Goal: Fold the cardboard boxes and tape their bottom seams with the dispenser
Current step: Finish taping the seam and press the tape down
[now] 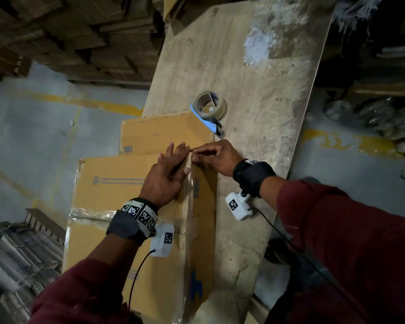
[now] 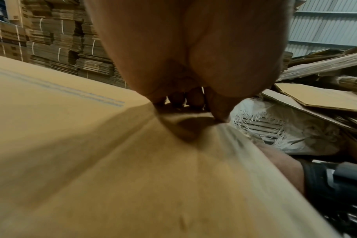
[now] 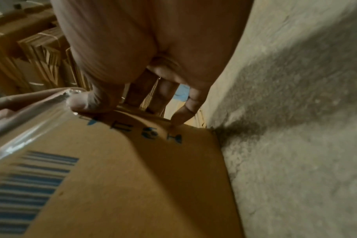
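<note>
Head view takes in the plywood table, long and stained, with a tan cardboard box lying flat at its near left edge, clear tape along the ridge. Small blue print runs across its top face, too blurred to read; the right wrist view shows a blue barcode on the side panel. A second box lies behind it. The left hand rests flat, fingers straight, on the ridge. The right hand presses curled fingers and thumb on the far corner, grasping nothing that I can see. The tape dispenser, blue-bladed, sits beyond, untouched.
</note>
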Demonstrator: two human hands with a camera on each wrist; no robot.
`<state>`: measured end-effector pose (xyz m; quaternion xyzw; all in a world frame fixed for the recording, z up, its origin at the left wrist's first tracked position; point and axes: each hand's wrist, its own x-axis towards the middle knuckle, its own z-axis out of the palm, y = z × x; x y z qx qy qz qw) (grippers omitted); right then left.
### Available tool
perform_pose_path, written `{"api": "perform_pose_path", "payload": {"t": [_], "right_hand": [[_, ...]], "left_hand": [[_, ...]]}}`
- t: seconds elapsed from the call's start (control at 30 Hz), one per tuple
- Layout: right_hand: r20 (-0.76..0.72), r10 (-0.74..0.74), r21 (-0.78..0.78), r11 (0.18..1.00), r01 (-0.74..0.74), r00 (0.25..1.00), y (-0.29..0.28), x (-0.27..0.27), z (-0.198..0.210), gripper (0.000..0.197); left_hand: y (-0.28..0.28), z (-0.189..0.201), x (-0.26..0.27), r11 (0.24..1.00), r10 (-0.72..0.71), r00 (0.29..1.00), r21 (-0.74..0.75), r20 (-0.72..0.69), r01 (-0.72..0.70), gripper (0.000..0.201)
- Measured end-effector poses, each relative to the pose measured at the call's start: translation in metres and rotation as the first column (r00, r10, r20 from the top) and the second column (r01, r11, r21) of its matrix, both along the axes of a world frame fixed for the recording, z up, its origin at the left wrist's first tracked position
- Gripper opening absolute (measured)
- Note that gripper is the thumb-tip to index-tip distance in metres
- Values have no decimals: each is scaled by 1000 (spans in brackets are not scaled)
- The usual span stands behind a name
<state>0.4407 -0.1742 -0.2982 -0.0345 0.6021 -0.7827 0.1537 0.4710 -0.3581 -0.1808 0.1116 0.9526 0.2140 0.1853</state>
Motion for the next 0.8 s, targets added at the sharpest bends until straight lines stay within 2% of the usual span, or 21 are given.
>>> {"api": "perform_pose_path", "payload": {"t": [0.13, 0.2, 0.27, 0.3, 0.37, 0.43, 0.5, 0.53, 0.63, 0.7, 0.8], "right_hand": [[9, 146, 133, 980, -146, 989, 16, -1, 0, 39], [44, 243, 120, 962, -247, 969, 23, 5, 7, 61], [-3, 293, 165, 943, -289, 956, 18, 11, 13, 86], [-61, 303, 249, 927, -280, 951, 12, 13, 13, 95], [-148, 294, 361, 905, -225, 944, 0, 17, 11, 99], [-138, 256, 358, 914, -193, 957, 0, 19, 11, 96], [-130, 250, 398, 899, -180, 960, 10, 19, 8, 95], [-126, 261, 456, 872, -178, 957, 18, 21, 5, 100], [-140, 333, 622, 763, -179, 932, 29, 34, 4, 139], [-255, 388, 688, 716, -116, 886, 20, 44, 18, 146], [-461, 491, 740, 673, 15, 739, -6, 54, 34, 126]], "left_hand": [[1, 4, -1, 1000, 14, 1000, 8, 15, -14, 58], [3, 5, 0, 999, 15, 1000, 36, 22, -16, 61], [3, 4, 1, 999, 12, 1000, 45, 12, -13, 62], [4, 5, 3, 999, 16, 1000, 37, 10, -17, 62], [5, 8, 6, 998, 68, 997, 9, 33, -69, 63], [7, 12, 10, 993, 115, 991, -2, 71, -115, 71], [7, 16, 16, 995, 92, 994, 25, 59, -94, 79], [6, 19, 19, 995, 88, 995, 46, 49, -90, 82], [-7, 34, 36, 987, 138, 990, 81, 1, -137, 82], [-19, 42, 57, 988, 140, 988, 72, -61, -136, 75], [-28, 43, 95, 990, 133, 990, 56, -41, -131, 77]]}}
